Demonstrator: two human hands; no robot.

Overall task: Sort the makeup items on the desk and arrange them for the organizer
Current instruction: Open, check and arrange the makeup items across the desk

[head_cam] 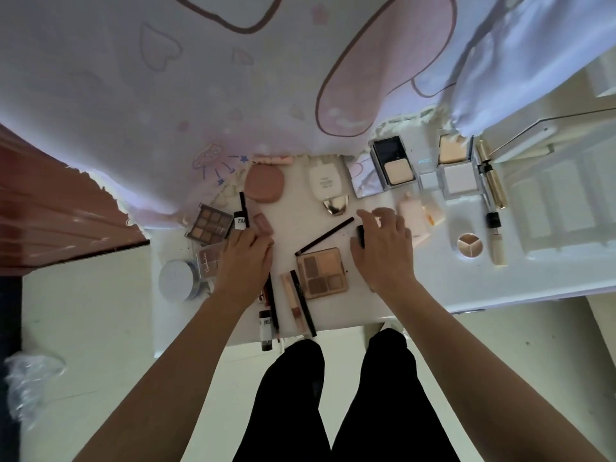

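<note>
Makeup lies scattered on a white desk. My left hand rests on the desk with its fingers curled over the lower end of a black-and-white tube, beside a pink lipstick. My right hand hovers at the desk's middle, fingers spread, with a small black item pinched at the thumb. Between the hands lie a four-pan eyeshadow palette and a thin brown pencil. A white compartment organizer stands at the right.
Left of my hand are a nine-pan palette, a blush palette and a round jar. At the back sit a pink compact, a white bottle and open powder compacts. Pencils and gloss tubes line the front edge.
</note>
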